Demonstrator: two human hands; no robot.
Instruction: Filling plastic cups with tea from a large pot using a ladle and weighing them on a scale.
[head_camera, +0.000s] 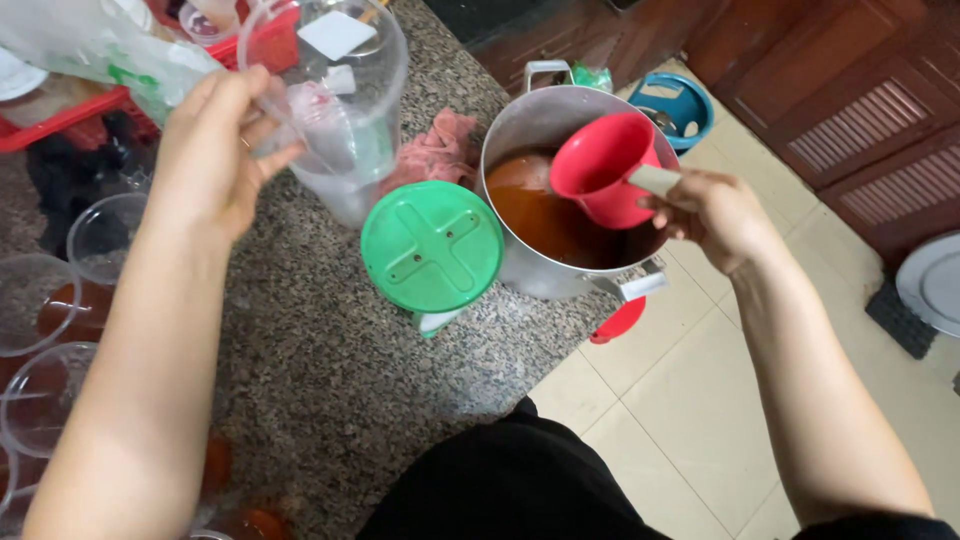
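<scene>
Right hand (715, 212) clamps the red scoop's (600, 165) stiff handle over the pot (530, 125); left hand (215, 150) grips the light, slippery clear pitcher (345, 95) by its handle.

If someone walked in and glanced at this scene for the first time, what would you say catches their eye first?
Probably the red scoop, held by its handle in the right hand over the big steel pot of reddish-brown liquid at the counter's edge. Next, the round green lid at centre on the speckled counter. Then the clear plastic pitcher that the left hand holds, upper left.
</scene>
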